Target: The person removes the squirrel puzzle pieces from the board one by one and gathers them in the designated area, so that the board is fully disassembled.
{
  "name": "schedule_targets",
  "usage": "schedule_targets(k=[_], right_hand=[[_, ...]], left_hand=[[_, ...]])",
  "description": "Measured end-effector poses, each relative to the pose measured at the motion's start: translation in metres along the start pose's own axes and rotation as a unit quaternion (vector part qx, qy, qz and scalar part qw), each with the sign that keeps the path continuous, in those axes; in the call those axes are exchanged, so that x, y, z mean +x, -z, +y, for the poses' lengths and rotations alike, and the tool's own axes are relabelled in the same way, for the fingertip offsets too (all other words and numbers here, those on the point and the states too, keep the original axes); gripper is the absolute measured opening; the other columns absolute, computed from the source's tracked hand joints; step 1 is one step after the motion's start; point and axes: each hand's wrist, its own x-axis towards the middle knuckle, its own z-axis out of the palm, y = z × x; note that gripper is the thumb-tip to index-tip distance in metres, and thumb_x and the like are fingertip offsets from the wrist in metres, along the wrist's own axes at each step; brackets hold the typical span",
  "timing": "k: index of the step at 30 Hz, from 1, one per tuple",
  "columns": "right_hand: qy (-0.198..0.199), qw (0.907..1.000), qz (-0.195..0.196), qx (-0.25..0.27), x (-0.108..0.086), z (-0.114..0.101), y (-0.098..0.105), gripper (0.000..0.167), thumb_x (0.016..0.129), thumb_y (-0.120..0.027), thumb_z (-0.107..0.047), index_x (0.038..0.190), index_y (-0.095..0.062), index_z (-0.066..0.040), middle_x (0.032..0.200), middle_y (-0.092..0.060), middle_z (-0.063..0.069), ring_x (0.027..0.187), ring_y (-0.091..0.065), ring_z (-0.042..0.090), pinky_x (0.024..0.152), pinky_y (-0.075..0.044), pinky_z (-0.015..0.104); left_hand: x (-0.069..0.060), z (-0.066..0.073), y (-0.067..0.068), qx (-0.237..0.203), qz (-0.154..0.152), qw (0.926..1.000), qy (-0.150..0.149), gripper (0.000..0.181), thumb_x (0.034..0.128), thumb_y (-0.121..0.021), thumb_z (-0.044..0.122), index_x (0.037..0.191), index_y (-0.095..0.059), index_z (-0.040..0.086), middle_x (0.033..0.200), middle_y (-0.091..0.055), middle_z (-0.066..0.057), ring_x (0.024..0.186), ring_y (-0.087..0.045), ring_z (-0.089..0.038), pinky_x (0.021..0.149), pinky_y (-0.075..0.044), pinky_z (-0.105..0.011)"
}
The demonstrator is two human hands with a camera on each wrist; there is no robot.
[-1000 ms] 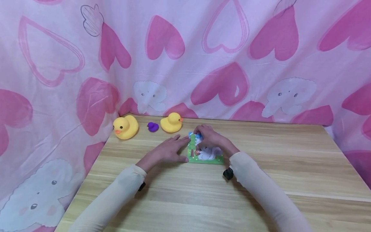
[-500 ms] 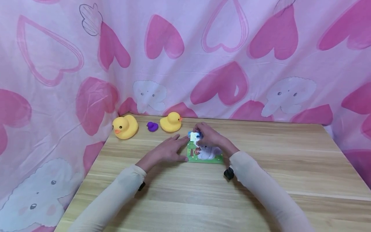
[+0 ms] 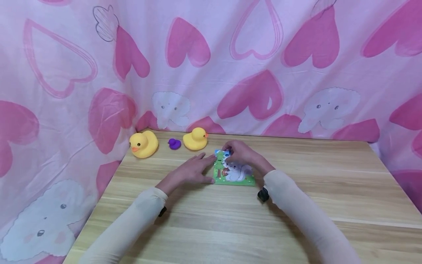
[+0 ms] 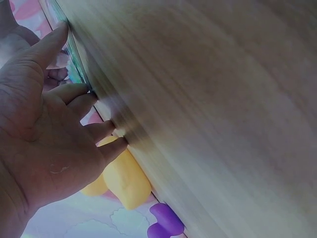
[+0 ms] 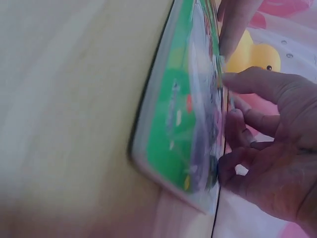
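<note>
The piece (image 3: 219, 156) loses its white glare, suggesting adjustment on the board (image 3: 234, 177); left hand (image 3: 192, 171), fingers extended, touches its edge; right hand's (image 3: 243, 154) grip: cannot tell

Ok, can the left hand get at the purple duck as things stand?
Probably yes: the purple duck sits beyond the left hand with only tabletop between, though that hand must first leave the picture board.

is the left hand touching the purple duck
No, the left hand is at the left edge of the board, and the purple duck stands apart, farther back.
</note>
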Motion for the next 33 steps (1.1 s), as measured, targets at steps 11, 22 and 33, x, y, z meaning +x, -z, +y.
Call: schedule_targets(k=[11,22,33], right_hand=[[0.033,0.9979,0.038,0.041,-0.039,0.045,0.041,0.048,0.089,-0.082,-0.013,0.134,-0.066,-0.014,0.125,-0.067,0.007,0.108,-0.062,0.027,0.090,-0.058,0.037],[-0.012,0.9991,0.023,0.035,-0.084,0.102,0.074,0.043,0.089,-0.079,-0.001,0.129,-0.065,-0.007,0.114,-0.066,0.014,0.101,-0.059,0.027,0.082,-0.058,0.028],[-0.006,0.9999,-0.001,-0.012,-0.087,0.112,0.076,0.043,0.088,-0.083,-0.006,0.128,-0.068,-0.007,0.110,-0.066,0.010,0.097,-0.057,0.024,0.081,-0.056,0.028]], left_hand=[[-0.001,0.003,0.003,0.006,-0.005,1.0000,-0.001,0.094,0.0954,-0.073,0.056,0.170,-0.024,0.027,0.179,-0.017,0.006,0.168,-0.009,-0.036,0.136,-0.013,-0.056],[0.000,0.006,0.002,0.011,-0.008,0.9998,-0.014,0.094,0.0964,-0.072,0.055,0.170,-0.023,0.024,0.180,-0.016,0.003,0.167,-0.009,-0.038,0.136,-0.013,-0.056],[-0.001,0.006,0.003,0.019,-0.011,0.9997,-0.005,0.094,0.0963,-0.071,0.056,0.170,-0.023,0.024,0.179,-0.016,0.003,0.167,-0.009,-0.038,0.136,-0.012,-0.055]])
